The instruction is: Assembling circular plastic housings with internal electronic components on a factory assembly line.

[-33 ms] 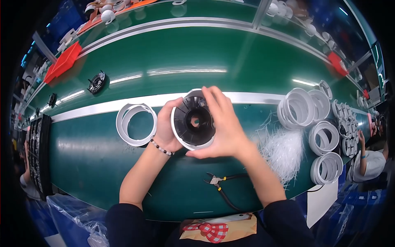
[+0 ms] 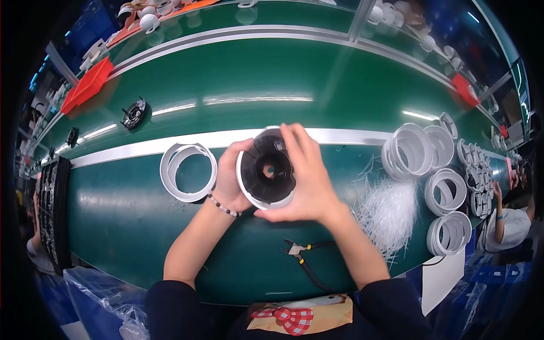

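Between my two hands is a round white housing (image 2: pixel 258 202) with a black funnel-shaped insert (image 2: pixel 256 170) inside it, a hole at its centre. My left hand (image 2: pixel 231 175) wraps the housing's left side, a beaded bracelet on the wrist. Across the right side my right hand (image 2: pixel 309 175) is curled, fingers over the far rim and thumb along the near one. Left of my hands, white rings (image 2: pixel 166 173) rest on the green bench. Black-handled side cutters (image 2: pixel 296 249) lie with jaws apart in front of my right forearm.
White plastic strips (image 2: pixel 388 212) are heaped right of my forearm. Several white rings (image 2: pixel 408 152) stand stacked beyond them. Past a metal rail (image 2: pixel 124 151), a green surface carries a black round part (image 2: pixel 134 113). Black trays (image 2: pixel 54 215) are piled at the left; another person (image 2: pixel 507 229) sits far right.
The housing and insert have turned slightly in my hands and dropped a little toward me. My right forearm has shifted slightly left. Other things have stayed put.
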Tool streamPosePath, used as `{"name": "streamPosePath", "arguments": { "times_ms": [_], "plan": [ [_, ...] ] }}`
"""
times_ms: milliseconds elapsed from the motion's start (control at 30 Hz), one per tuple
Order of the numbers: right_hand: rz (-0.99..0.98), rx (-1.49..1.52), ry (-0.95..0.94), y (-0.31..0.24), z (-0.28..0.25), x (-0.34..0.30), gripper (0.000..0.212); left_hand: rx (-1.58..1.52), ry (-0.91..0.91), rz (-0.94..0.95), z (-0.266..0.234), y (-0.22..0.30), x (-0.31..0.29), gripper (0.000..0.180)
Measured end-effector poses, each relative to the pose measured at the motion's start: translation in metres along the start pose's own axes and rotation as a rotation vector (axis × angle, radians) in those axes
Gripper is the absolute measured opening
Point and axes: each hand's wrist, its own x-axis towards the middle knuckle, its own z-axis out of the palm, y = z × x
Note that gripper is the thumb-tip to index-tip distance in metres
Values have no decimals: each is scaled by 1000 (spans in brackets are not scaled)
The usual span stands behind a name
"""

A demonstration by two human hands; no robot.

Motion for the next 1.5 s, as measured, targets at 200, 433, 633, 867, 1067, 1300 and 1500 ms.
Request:
{"name": "streamPosePath", "arguments": {
  "times_ms": [200, 433, 633, 867, 1067, 1300, 1500],
  "plan": [
    [105, 33, 129, -3, 7, -10, 116, -19, -70, 55, 8, -9, -2, 52],
    [120, 11, 185, -4, 14, -10, 113, 57, -150, 151, -8, -14, 0, 54],
    [-80, -75, 175, -8, 3, 5, 113, -1, -251, 195, -7, -9, -3, 57],
    [80, -24, 96, 11, 4, -7, 114, 29, 44, 195, 0, -10, 14, 45],
    [114, -206, 80, 29, -39, -38, 86, 261, 158, -37, 2, 39, 74, 46],
    [266, -715, 309, 104, -163, -23, 32, 403, 331, 1, -57, 72, 157, 32],
    [414, -1016, 64, 149, -202, -33, 40, 888, 505, 174, -60, 91, 129, 36]
  ]
}}
